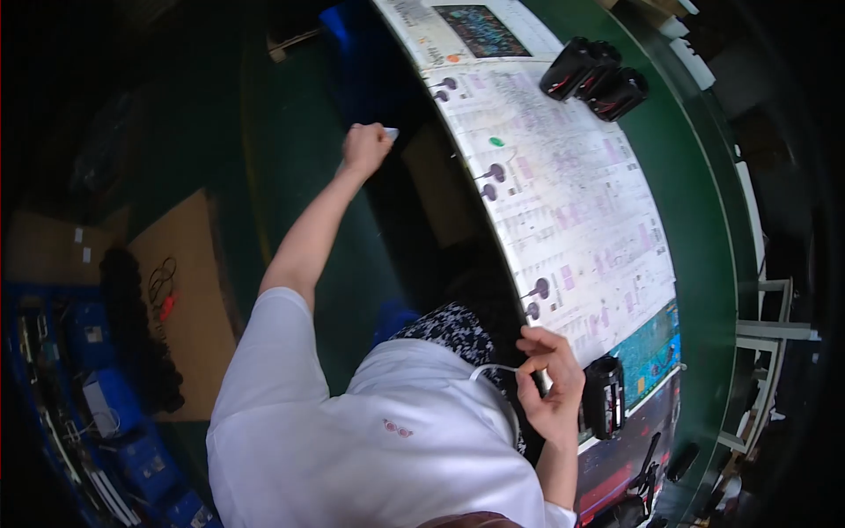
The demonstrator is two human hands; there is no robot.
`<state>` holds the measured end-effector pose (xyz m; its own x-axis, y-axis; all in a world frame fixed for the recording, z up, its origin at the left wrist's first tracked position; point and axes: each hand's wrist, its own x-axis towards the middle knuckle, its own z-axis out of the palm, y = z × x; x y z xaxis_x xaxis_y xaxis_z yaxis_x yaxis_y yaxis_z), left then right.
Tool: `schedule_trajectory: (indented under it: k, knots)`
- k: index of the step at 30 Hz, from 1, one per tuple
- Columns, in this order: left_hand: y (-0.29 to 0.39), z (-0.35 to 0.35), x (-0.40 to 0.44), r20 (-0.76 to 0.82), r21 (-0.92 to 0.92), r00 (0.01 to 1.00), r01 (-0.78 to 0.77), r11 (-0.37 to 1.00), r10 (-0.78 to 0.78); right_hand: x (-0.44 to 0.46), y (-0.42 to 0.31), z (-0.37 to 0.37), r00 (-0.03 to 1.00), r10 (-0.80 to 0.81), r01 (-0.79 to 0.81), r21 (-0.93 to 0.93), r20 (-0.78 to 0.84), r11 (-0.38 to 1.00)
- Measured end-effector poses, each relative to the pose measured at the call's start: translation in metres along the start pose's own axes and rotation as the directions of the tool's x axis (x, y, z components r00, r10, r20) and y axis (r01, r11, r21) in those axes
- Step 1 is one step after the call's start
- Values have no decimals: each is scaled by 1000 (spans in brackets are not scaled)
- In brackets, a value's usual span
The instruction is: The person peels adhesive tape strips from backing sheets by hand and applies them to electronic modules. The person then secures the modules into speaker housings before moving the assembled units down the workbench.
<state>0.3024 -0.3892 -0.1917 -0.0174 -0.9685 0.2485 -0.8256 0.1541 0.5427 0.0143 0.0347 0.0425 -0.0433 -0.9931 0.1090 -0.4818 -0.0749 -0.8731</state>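
My left hand [365,150] is stretched out over the floor, away from the table edge, with its fingers closed. A small white piece [392,134] sticks out of that fist; its kind cannot be made out. Close to my body at the table's near edge, my right hand [553,385] has thumb and fingers bent together in a pinch. A thin white cable [489,368] runs from my shirt front into these fingers, and its end is hidden in the hand. Just right of that hand, a black cylindrical part [604,396] stands on the table.
Printed white sheets cover the table [581,202]. Several black cylindrical parts [594,77] stand at its far end. Dark round pieces [493,176] sit along the near edge. On the left floor are cardboard [180,299] and blue bins [132,422].
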Motion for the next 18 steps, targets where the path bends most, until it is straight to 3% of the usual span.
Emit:
schedule_trajectory:
  k: [3,8,10,14,18]
  knots:
    - [60,93,23,101,172,990,-110,979,94,-12,4,-1,987,97,-93,38,-126,995]
    - [89,226,-22,480,240,877,-111,964,-18,-36,9,-7,918,267,-242,117,-292,963]
    - [81,258,-51,554,276,829,-87,957,-84,-40,11,-12,909,271,-242,127,-317,962]
    - [65,278,-82,606,302,778,-32,953,-166,-42,17,-19,887,281,-238,157,-366,958]
    - [44,282,-78,577,253,790,67,965,-207,-38,16,-27,874,287,-238,168,-392,956]
